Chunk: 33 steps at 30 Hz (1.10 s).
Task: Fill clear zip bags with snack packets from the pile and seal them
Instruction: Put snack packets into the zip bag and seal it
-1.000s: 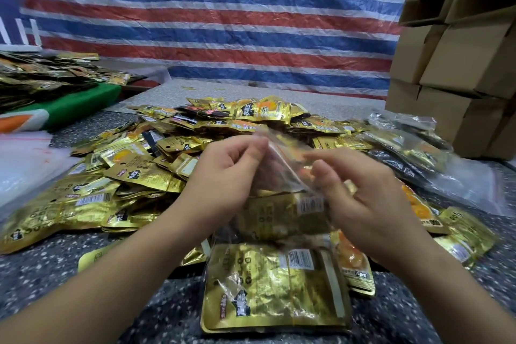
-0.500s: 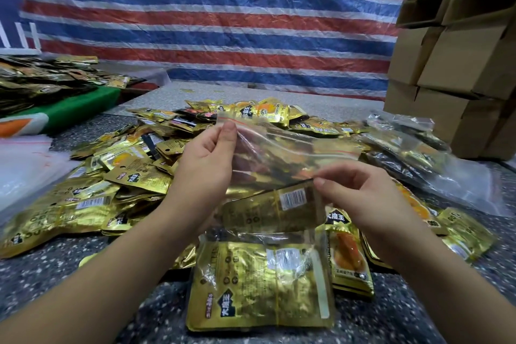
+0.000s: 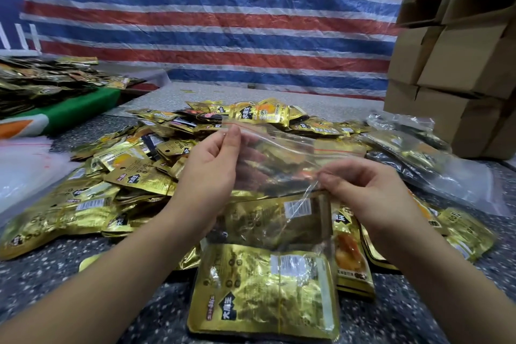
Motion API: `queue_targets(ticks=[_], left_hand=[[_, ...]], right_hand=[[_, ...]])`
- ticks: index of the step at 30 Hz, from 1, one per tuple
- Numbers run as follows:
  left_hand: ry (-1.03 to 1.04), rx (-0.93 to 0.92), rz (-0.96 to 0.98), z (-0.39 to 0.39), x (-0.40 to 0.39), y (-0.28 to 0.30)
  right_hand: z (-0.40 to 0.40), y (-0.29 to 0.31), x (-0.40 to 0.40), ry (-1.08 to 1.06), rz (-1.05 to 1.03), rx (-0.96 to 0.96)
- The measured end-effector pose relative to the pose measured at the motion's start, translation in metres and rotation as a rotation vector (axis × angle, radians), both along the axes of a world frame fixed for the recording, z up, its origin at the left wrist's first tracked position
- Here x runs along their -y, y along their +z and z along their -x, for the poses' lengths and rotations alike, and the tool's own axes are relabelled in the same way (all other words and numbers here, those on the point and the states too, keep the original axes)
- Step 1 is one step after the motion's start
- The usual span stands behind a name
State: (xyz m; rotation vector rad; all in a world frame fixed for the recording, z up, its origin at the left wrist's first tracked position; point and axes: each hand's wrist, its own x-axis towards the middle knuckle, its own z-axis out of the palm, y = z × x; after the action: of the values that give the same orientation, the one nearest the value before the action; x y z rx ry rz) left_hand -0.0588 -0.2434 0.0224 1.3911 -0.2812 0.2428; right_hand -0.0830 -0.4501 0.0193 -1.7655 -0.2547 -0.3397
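The left hand [image 3: 208,173] pinches the far corner of the clear zip bag [image 3: 282,176] by its red-lined rim, and the right hand [image 3: 368,193] pinches the near lip with thumb and fingertips, holding the mouth wide, probably so more can go in. Gold snack packets [image 3: 265,288] already fill its bottom near the counter's front edge; the pile [image 3: 145,159] lies just behind for easy reach

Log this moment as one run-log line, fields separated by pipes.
left hand pinches zip bag top corner | right hand pinches its near edge | bag holds gold packets | seal: cannot tell | snack pile behind
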Motion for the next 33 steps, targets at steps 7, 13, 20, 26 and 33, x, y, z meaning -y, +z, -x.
queue_targets(ticks=[7,13,20,26,33], left_hand=[[-0.032,0.005,-0.049,-0.001,0.002,-0.006],[0.002,0.002,-0.027,-0.005,-0.002,-0.004],[-0.058,-0.077,-0.016,-0.009,-0.005,-0.003],[-0.051,-0.071,-0.014,-0.010,-0.007,-0.005],[-0.008,-0.015,0.029,-0.008,-0.014,-0.001]], right_hand=[[0.001,-0.002,0.002,-0.167,0.519,0.094],[-0.003,0.001,0.007,-0.121,0.032,-0.045],[-0.008,0.003,0.010,-0.049,-0.237,-0.068],[-0.014,-0.001,0.004,-0.193,-0.255,-0.052],[-0.006,0.041,-0.024,-0.344,0.509,0.466]])
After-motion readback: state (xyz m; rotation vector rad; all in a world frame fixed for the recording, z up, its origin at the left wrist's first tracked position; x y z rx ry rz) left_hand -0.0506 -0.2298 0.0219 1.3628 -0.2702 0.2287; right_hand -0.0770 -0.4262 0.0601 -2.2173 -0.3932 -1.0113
